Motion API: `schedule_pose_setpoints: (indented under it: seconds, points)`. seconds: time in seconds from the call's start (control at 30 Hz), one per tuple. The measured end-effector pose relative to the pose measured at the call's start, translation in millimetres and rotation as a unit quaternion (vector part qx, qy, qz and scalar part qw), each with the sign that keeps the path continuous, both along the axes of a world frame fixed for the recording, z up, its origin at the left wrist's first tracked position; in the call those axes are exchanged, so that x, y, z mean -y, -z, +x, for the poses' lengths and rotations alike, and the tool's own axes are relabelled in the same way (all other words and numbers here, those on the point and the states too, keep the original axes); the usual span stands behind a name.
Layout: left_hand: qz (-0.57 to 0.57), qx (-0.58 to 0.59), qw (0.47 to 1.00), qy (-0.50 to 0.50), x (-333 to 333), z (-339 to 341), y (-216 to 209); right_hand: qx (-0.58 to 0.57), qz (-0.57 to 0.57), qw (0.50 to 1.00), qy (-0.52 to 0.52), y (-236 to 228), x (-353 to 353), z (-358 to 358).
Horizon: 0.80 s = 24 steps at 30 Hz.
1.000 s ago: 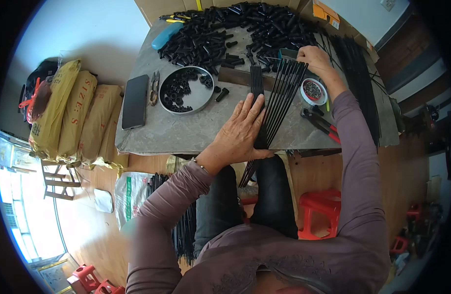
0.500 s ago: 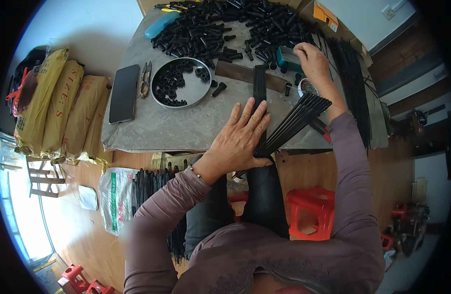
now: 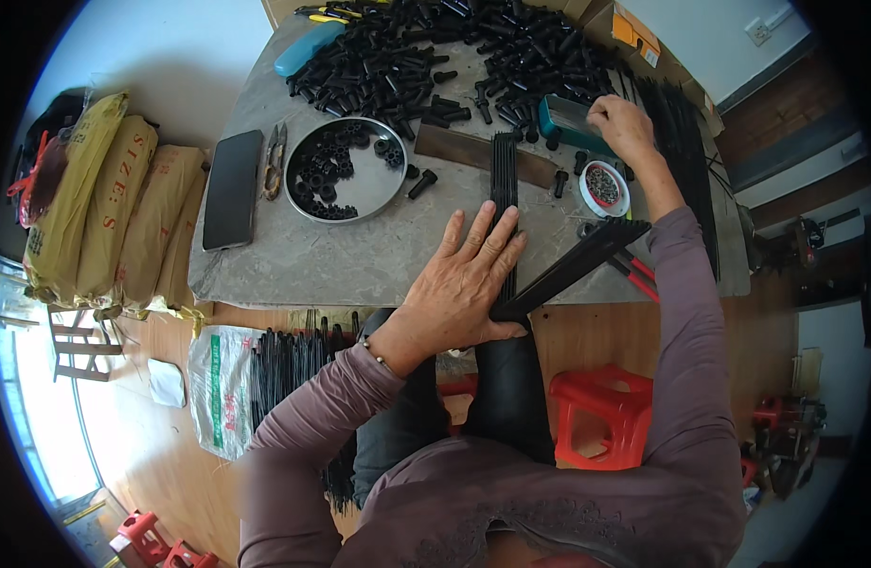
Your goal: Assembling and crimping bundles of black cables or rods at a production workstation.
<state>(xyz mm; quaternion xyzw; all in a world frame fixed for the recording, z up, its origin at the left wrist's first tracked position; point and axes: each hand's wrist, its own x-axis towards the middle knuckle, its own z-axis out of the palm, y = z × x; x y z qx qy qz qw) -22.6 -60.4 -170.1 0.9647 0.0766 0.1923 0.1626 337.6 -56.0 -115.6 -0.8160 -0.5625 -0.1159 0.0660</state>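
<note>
My left hand (image 3: pixel 454 289) lies flat with its fingers stretched out, pressing on a row of thin black rods (image 3: pixel 504 175) at the table's front edge. Under its thumb side a second bundle of black rods (image 3: pixel 582 268) slants away to the right. My right hand (image 3: pixel 627 130) is over the right end of a teal box (image 3: pixel 552 123), its fingers curled together. Whether anything small is between those fingers is hidden. Just below that hand stands a white bowl (image 3: pixel 621 209) holding small grey metal bits. A flat brown metal bar (image 3: pixel 454 148) lies across the far ends of the rods.
Black bolts (image 3: pixel 540 57) are heaped at the back. A round metal tray (image 3: pixel 293 194) holds black nuts, with pliers (image 3: pixel 273 163) and a phone (image 3: pixel 234 189) to its left. Red-handled pliers (image 3: pixel 636 275) lie at the right. A red stool (image 3: pixel 601 417) stands below the table.
My right hand has shifted slightly right and nearer over the teal box. The slanting rods lie closer together and lower, exposing the white bowl. My left hand stays on the rods.
</note>
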Motion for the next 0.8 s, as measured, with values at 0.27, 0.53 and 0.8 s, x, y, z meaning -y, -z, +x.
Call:
schedule_pose_setpoints:
  seconds: [0.27,0.53,0.8]
  points:
    - [0.002,-0.004,1.000,-0.001,-0.5,0.5,-0.5,-0.008,0.134,0.989,-0.069,-9.2,9.7,-35.1]
    - [0.004,-0.008,1.000,-0.007,0.4,-1.3,0.7,0.027,0.170,0.972,-0.158,-3.4,6.3,-63.8]
    - [0.017,-0.020,0.999,-0.021,1.2,-5.0,0.1,-0.401,-0.022,0.898,-0.181,-25.9,35.5,-113.1]
